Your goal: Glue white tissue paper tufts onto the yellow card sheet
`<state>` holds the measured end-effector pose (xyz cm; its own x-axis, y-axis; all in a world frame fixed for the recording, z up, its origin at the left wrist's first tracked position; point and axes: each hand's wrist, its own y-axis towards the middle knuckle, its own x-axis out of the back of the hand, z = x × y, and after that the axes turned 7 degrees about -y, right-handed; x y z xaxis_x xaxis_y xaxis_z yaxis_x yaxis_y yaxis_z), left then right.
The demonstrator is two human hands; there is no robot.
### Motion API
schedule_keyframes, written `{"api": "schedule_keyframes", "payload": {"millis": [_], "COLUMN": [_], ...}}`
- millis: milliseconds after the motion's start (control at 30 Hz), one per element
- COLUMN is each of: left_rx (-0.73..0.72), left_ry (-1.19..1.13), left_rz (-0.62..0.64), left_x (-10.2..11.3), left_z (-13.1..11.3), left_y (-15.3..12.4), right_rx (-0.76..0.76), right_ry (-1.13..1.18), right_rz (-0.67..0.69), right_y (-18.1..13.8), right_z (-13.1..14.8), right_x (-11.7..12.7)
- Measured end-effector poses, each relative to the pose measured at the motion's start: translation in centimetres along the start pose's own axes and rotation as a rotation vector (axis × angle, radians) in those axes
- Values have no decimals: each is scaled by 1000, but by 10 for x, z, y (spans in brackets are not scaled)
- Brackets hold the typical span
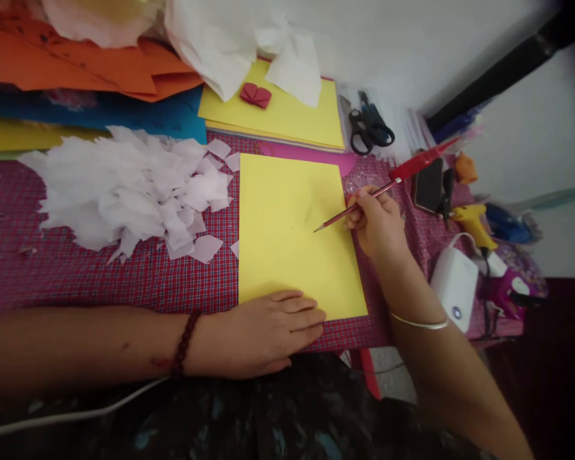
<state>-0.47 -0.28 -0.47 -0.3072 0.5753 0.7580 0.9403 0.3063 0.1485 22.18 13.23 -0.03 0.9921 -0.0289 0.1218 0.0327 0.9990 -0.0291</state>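
Note:
A yellow sheet of paper (287, 236) lies on the checked tablecloth in front of me. Flat across its lower edge rests my left hand (263, 332), fingers stretched out to the right. My right hand (378, 220), at the sheet's right edge, grips a pencil (349, 209) between thumb and fingers. The pencil's tip points left over the sheet; whether it touches the paper I cannot tell. The sheet looks blank apart from a tiny dot and soft shadows.
White paper petals (134, 185) are heaped at left. Behind are a yellow paper stack (306, 124) with a red folded piece (255, 95), and black-handled scissors (364, 131). At right lie a phone (428, 185), a yellow glue gun (474, 223) and a white power bank (455, 284).

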Motion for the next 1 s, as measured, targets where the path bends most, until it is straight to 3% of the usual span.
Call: {"api": "schedule_keyframes", "payload": {"millis": [167,333,600,1000], "left_rx": [-5,1,13,8], "left_ry": [28,49,74,69], "left_rz": [23,57,78,76], "left_x": [-1,3,2,3], "left_z": [1,-1,-2,-2], "left_y": [0,1,2,2], "right_rx": [-128,-111,-43,-63], "right_ry": [-31,0,17,2], "right_rz": [20,21,-64,-45], "right_y": [-33,-55,-62,-61], "right_z": [3,-11,-16,-15], "right_x": [15,25,28,27]}}
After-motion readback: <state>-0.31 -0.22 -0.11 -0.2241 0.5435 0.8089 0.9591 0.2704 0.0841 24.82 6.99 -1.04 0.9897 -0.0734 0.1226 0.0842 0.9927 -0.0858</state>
